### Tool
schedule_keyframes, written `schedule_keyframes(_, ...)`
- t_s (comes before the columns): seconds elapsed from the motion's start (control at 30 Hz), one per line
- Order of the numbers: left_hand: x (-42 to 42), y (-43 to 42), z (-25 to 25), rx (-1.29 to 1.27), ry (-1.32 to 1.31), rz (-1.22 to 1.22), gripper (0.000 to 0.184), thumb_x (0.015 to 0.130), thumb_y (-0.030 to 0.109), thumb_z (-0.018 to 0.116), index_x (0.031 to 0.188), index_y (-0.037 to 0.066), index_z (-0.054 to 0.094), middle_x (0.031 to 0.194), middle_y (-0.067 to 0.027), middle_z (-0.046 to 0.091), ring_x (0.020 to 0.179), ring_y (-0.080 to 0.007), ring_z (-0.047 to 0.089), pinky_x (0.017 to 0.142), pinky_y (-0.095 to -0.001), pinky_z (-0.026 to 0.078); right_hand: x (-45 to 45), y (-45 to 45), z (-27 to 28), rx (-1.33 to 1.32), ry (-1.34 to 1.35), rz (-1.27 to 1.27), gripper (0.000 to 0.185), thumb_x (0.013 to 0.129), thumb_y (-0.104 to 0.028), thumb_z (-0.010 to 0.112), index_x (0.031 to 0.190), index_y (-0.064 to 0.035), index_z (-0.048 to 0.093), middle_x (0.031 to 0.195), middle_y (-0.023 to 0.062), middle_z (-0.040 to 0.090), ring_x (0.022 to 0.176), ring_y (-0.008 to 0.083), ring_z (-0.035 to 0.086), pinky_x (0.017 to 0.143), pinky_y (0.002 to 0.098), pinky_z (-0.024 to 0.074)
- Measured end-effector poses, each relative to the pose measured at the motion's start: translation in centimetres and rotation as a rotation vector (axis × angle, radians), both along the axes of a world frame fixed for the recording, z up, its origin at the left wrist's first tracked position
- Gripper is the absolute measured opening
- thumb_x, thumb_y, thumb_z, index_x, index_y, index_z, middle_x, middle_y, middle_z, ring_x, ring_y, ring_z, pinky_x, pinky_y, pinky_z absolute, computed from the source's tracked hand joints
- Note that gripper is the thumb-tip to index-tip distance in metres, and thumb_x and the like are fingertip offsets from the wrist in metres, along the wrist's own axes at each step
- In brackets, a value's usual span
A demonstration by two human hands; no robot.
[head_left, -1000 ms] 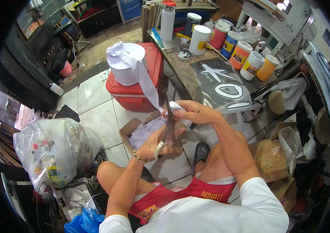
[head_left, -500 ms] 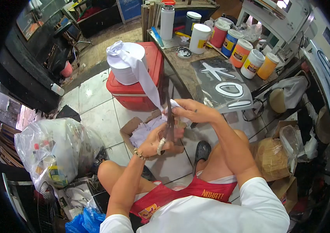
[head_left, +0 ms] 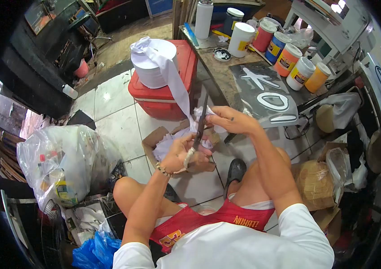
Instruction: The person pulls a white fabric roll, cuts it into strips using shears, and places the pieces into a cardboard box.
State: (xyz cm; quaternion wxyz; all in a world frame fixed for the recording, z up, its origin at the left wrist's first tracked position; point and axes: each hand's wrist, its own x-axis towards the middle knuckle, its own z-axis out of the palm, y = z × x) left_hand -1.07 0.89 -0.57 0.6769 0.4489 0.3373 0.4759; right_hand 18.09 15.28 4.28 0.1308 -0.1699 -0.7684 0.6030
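The left hand is wrapped around the dark-bladed scissors, their white-bound handle by its palm and the blades aimed towards half past twelve; the right hand, at two o'clock from it, pinches a crumpled white cloth piece just beside the blades; whether the blades are parted cannot be told; a white fabric strip slopes down to the scissors from a white fabric roll at eleven o'clock from the hands, the roll standing on top of a red cooler; beneath the hands, a little towards eight o'clock, a cardboard box holds loose white scraps; at two o'clock a dark sheet painted with white lettering lies on the workbench, and past it at half past one stands a row of lidded paint jars; a bulging clear plastic bag sits at half past eight, a blue plastic bag at seven o'clock
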Motion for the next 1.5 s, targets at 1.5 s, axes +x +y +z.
schedule_keyframes(1.5, 1.6, 0.4, -3.0, -0.189, -0.320, -0.232, 0.085, 0.078, 0.021, 0.076, 0.149, 0.011, 0.031, 0.135, -0.0177, 0.055, 0.125, -0.0234, 0.055, 0.097, -0.0331, 0.047, 2.6, 0.6, 1.1, -0.352, 0.611, -0.224, 0.050, 0.094, -0.042, 0.060, 0.124, -0.0073, 0.041, 0.099, 0.0175, 0.063, 0.086, 0.0242, 0.063, 0.080, 0.0327, 0.0505)
